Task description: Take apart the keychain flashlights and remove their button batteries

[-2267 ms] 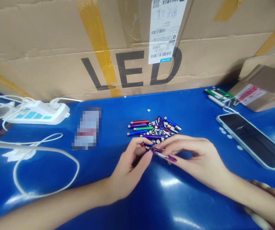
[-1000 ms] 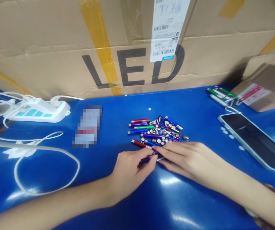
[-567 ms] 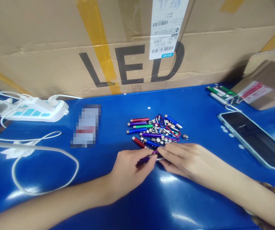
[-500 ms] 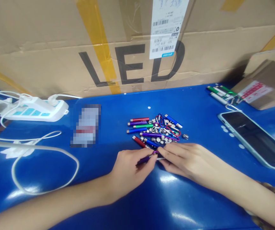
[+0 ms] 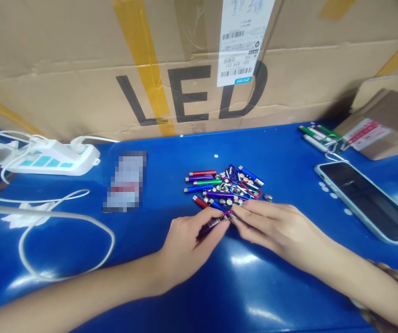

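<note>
My left hand (image 5: pixel 185 245) pinches a dark purple keychain flashlight (image 5: pixel 210 225) between thumb and fingers, its body partly hidden in the palm. A small purple carabiner (image 5: pixel 227 214) shows at the end where both hands meet. My right hand (image 5: pixel 275 226) is closed at that carabiner end, fingertips together; the exact spot it grips is partly covered. Just beyond the fingers lies a pile of keychain flashlights in red, purple, green and blue, such as a blue flashlight (image 5: pixel 251 175). Several silver button cells (image 5: pixel 229 202) and a red carabiner (image 5: pixel 251 188) are mixed in.
A large cardboard box (image 5: pixel 81 92) marked LED stands along the back. At left are a white power strip (image 5: pixel 56 159), a looping white cable (image 5: pixel 112 240) and a blurred-out flat item (image 5: pixel 126 180). A phone (image 5: pixel 369 199), more flashlights (image 5: pixel 319 138) and a small carton (image 5: pixel 382 120) are at right.
Both hands have shifted slightly up toward the pile with the flashlight. The flashlight has tilted, and the silvery strip seen between the hands is now out of sight.
</note>
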A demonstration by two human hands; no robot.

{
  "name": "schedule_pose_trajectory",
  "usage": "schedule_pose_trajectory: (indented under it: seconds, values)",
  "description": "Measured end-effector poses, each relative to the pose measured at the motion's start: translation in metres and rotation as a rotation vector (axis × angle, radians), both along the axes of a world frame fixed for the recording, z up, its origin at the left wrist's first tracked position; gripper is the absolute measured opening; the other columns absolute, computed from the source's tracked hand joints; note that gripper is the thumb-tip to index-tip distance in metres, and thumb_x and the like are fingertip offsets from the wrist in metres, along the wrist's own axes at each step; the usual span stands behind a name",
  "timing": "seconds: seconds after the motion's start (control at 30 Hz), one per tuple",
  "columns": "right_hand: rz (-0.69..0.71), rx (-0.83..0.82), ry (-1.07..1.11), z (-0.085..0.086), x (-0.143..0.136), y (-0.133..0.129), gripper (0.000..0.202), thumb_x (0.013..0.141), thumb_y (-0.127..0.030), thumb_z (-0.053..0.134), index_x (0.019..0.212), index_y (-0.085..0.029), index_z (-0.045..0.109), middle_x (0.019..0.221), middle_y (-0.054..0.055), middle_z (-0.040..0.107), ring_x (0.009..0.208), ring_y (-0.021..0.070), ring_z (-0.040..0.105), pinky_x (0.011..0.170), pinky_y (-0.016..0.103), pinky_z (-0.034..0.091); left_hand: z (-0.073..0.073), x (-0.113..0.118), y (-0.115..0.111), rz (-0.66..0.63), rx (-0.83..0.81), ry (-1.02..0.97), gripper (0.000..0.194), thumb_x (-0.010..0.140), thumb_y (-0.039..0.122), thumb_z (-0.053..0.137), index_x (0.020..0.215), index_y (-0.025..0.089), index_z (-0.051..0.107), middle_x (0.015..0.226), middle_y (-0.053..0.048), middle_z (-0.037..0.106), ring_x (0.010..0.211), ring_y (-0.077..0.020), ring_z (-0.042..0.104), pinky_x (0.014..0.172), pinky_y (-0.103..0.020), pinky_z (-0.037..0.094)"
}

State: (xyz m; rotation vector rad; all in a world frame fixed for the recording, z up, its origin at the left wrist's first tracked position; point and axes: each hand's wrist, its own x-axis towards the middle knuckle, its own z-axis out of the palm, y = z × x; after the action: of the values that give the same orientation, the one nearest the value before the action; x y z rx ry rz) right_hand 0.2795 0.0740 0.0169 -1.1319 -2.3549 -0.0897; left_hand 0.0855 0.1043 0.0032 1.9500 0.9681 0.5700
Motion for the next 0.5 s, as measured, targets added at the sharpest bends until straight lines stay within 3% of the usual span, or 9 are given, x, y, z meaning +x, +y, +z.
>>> schedule_pose_trajectory:
  seconds: [0.3, 0.5]
  values:
    - [-0.031, 0.107, -0.017, 0.0003, 0.0046, 0.0004, 0.039, 0.099, -0.022, 0.032, 0.088, -0.019, 0.07, 0.08, 0.005, 0.072, 0.077, 0.0188, 0.069, 0.06, 0.028, 0.059, 0.0021, 0.0004, -0.0015, -0.027, 0.131, 0.026, 0.023, 0.092, 0.027, 0.043, 0.1, 0.016, 0.061, 0.056, 0.004, 0.053, 0.045, -0.0092, 0.044, 0.046, -0.019, 0.033]
    - [-0.046, 0.133, 0.043, 0.0022, -0.0003, -0.0006, 0.037, 0.098, -0.021, 0.035, 0.085, -0.019, 0.069, 0.078, 0.004, 0.073, 0.074, 0.0184, 0.07, 0.062, 0.027, 0.06, 0.0024, -0.0006, -0.0014, -0.046, 0.143, 0.017, 0.021, 0.092, 0.025, 0.045, 0.096, 0.016, 0.063, 0.055, 0.004, 0.054, 0.044, -0.0085, 0.043, 0.044, -0.019, 0.031]
